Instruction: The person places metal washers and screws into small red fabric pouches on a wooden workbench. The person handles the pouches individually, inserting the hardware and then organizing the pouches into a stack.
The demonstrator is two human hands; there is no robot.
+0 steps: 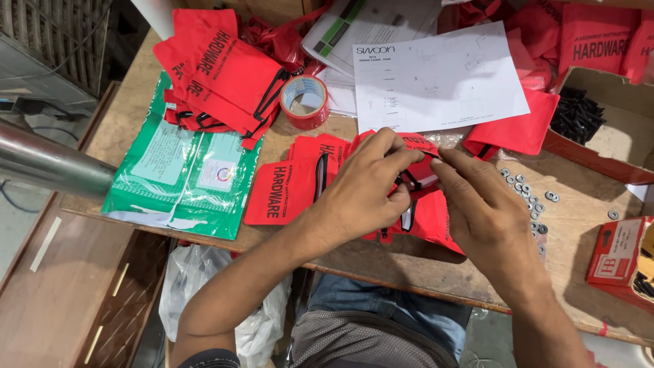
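Wooden bench (pixel 381 262) cluttered with red fabric pouches, paper sheets and loose washers (pixel 530 191). From overhead, the left hand (pixel 364 191) and right hand (pixel 477 204) both pinch one red drawstring pouch (pixel 419 174) at the bench's middle, on top of a small heap of similar pouches. A roll of red tape (pixel 304 101) sits just beyond, green plastic bags (pixel 184 174) lie to the left, and a box of black screws (pixel 579 116) stands on the right.
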